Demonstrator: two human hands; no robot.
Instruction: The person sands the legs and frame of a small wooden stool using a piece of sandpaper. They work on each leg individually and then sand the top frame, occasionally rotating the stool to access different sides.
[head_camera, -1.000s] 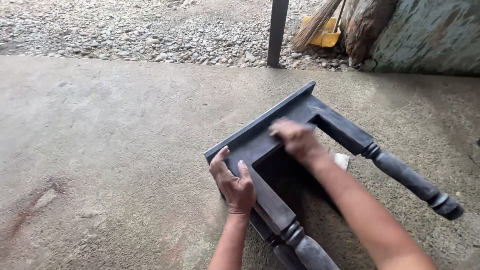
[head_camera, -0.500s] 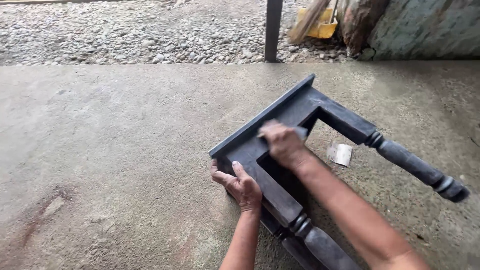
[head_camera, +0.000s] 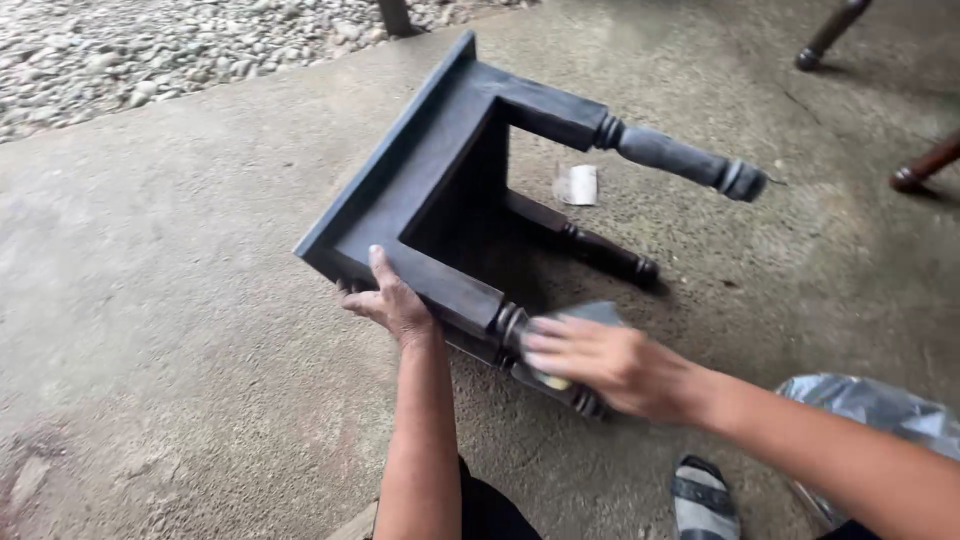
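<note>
Grey abrasive sheet, folded into a small pad (head_camera: 580, 318), sits under the right hand (head_camera: 600, 365), whose grip is closed over it and presses it against the turned part of the nearest leg of a small dark grey wooden stool (head_camera: 440, 185) lying on its side. The left hand (head_camera: 392, 303) has its grip clamped on the stool's lower corner, thumb laid along the square upper part of that same leg, fingers hidden beneath the frame.

The stool rests on the bare concrete floor (head_camera: 170, 330), seat edge turned away from the person, legs pointing toward the person's right. Its surface looks uniformly matt and dull, charcoal with a dusty, rubbed cast on the flat seat underside, the rails and the upper far leg (head_camera: 680, 160). Judging by that even dullness, most of the broad faces appear already worked, while the rings and grooves of the near leg are in hand now; the low leg (head_camera: 600, 250) against the floor looks darker and possibly less treated, though shadow makes this uncertain.

Beyond the stool lies a small white scrap (head_camera: 577, 184) on the floor. Past the seat edge runs a strip of pale gravel (head_camera: 130, 60). Near the right forearm sits a crumpled silvery plastic bag (head_camera: 880, 410), and beside it a sandalled foot (head_camera: 705, 500).
</note>
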